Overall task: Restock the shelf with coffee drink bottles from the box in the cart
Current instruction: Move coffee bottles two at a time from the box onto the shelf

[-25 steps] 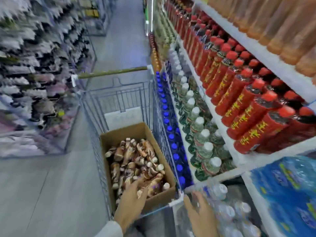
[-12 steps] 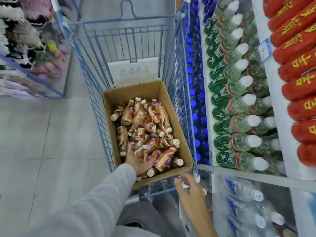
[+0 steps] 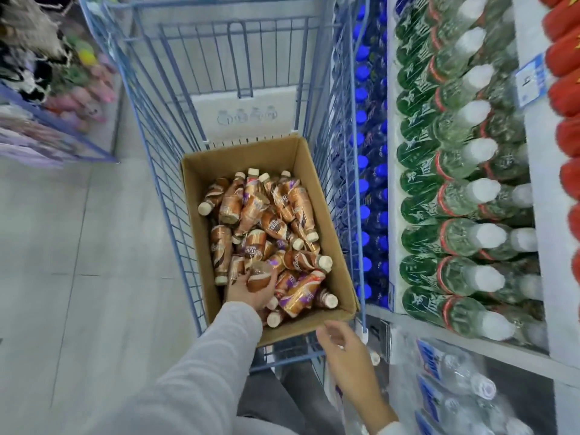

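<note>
Here the left hand (image 3: 248,291) grips a coffee bottle (image 3: 260,277) in the box (image 3: 194,177), base up, long axis steep; the right hand (image 3: 345,350), fingers relaxed, holds nothing.

Left arm: long light-grey fabric sleeve (image 3: 201,372), loose and softly creased, ending at the wrist of the bare left hand (image 3: 244,293).
Right arm: pale grey cuff (image 3: 392,430) sitting well up the forearm from the bare right hand (image 3: 342,346).
Legs: dark grey trousers (image 3: 266,400).
</note>
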Tool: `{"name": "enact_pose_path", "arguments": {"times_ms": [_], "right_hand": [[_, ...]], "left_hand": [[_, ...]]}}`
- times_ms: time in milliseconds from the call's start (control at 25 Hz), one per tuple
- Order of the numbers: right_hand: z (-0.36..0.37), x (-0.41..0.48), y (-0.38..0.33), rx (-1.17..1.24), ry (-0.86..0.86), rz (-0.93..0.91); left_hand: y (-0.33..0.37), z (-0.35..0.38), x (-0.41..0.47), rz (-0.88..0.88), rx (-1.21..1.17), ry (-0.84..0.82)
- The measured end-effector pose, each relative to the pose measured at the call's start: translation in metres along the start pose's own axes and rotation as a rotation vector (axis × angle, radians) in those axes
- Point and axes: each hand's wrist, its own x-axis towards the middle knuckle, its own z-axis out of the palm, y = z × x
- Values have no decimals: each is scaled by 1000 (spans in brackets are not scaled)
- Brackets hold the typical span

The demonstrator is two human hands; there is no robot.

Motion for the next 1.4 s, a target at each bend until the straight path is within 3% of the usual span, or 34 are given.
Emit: {"name": "enact_pose_path", "arguments": {"times_ms": [80, 160, 200, 320, 440, 560, 720, 840, 1120, 1240, 1320, 1400], "right_hand": [[-3, 16, -12, 87, -24, 15], [-3, 39, -26, 183, -57, 47], [0, 52, -33, 225, -79, 69], [16, 94, -56, 280, -114, 108], [48, 132, -89, 230, -186, 37], [81, 166, -137, -59, -130, -280], [115, 234, -188, -783, -34, -771], [127, 281, -195, -1154, -66, -768], [146, 287, -196, -1468, -114, -836], [129, 263, -184, -1325, -106, -655], [103, 235, -166, -949, -170, -427], [70, 192, -142, -585, -200, -323]], "left_hand": [[-1, -6, -15, 133, 121, -126], [-5, -8, -24, 65, -145, -273], [-4, -10, -30, 11, -256, -285], [-6, -32, -50, 210, -112, -183], [-4, -55, -59, 281, -91, -190], [-2, -70, -68, 343, -136, -192], [-4, -85, -70, 356, -203, -194], [-11, -94, -67, 344, -255, -164], [-25, -102, -64, 301, -296, -136], [-18, -105, -76, 315, -266, -152], [-8, -105, -83, 346, -243, -192], [4, -103, -92, 390, -211, -245]]}}
